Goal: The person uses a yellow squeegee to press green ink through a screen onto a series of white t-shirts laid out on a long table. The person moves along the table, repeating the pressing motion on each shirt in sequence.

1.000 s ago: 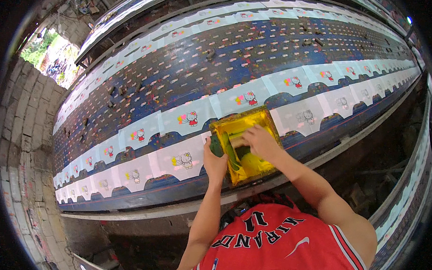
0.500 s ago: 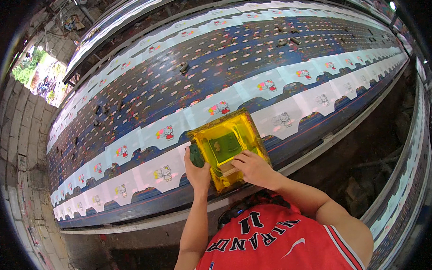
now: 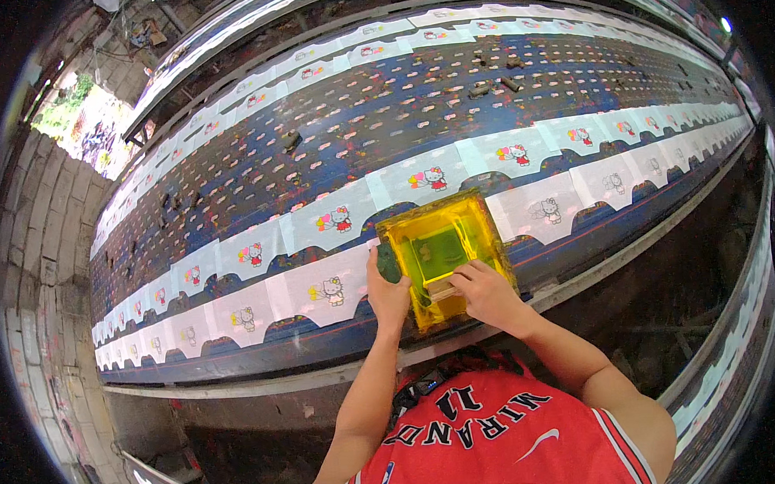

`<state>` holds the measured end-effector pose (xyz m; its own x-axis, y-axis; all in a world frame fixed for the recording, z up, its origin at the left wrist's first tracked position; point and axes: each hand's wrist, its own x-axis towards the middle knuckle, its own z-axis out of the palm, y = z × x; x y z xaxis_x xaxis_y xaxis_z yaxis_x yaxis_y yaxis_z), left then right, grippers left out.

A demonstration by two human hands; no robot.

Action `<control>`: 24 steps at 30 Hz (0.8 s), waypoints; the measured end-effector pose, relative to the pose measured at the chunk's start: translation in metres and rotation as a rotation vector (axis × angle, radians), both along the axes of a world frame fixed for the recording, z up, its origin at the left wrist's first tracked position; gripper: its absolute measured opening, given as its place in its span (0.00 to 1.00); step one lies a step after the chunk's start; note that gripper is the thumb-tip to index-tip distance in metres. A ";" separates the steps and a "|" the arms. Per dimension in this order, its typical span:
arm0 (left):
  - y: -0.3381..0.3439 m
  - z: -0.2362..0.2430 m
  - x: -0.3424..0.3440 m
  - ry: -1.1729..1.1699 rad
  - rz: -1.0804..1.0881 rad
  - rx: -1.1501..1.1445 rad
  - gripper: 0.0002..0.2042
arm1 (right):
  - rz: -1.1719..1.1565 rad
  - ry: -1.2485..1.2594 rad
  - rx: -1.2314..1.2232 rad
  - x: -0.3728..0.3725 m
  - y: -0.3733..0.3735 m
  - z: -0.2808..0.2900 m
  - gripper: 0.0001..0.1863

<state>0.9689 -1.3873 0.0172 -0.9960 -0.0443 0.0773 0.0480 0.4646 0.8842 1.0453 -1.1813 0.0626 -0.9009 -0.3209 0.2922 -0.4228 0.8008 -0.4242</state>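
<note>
A yellow screen-printing frame (image 3: 496,238) lies over the near row of pale cloth pieces, its green-tinted mesh (image 3: 439,250) in the middle. At its left side is my left hand (image 3: 389,300), thumb on the edge and fingers pointing away. Between that thumb and the fingers shows a dark green patch (image 3: 389,261); what it is I cannot tell. My right hand (image 3: 488,298) is closed on a squeegee (image 3: 441,289) with a pale wooden grip, inside the frame near its close side. The squeegee's lower edge is hidden.
Cloth pieces with cartoon-cat prints (image 3: 334,220) run in rows along the long dark table (image 3: 257,178). Small dark lumps (image 3: 291,141) sit on it. A pale rail (image 3: 281,386) edges the near side. Another long table (image 3: 709,397) stands at right, a block wall (image 3: 51,254) at left.
The whole view has shifted, so table, frame and hands all appear farther right. Against the cloth, the frame looks unmoved, and both hands keep their hold.
</note>
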 end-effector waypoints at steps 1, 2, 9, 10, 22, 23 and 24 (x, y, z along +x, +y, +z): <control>0.004 -0.001 0.001 -0.011 -0.002 -0.012 0.40 | 0.003 -0.024 -0.012 0.001 0.005 -0.003 0.22; 0.006 0.000 0.001 -0.038 0.002 -0.020 0.40 | 0.006 -0.046 -0.029 0.002 0.008 -0.006 0.25; 0.008 -0.002 0.000 -0.081 0.007 -0.084 0.41 | 0.017 -0.044 -0.048 0.003 0.014 -0.013 0.21; 0.008 -0.002 -0.001 -0.079 0.005 -0.097 0.41 | 0.022 -0.042 -0.055 0.003 0.015 -0.014 0.21; 0.015 -0.003 0.000 -0.105 -0.010 -0.194 0.42 | -0.006 -0.002 -0.076 0.010 0.018 -0.007 0.22; 0.013 -0.006 -0.001 -0.093 -0.015 -0.204 0.43 | -0.003 0.005 -0.081 0.010 0.018 -0.007 0.22; 0.011 -0.008 -0.001 -0.082 -0.019 -0.214 0.43 | 0.010 -0.001 -0.075 0.013 0.018 -0.005 0.21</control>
<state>0.9680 -1.3760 0.0087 -0.9999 -0.0170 0.0016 -0.0097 0.6419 0.7667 1.0587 -1.1629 0.0576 -0.8979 -0.3072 0.3154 -0.4305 0.7623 -0.4833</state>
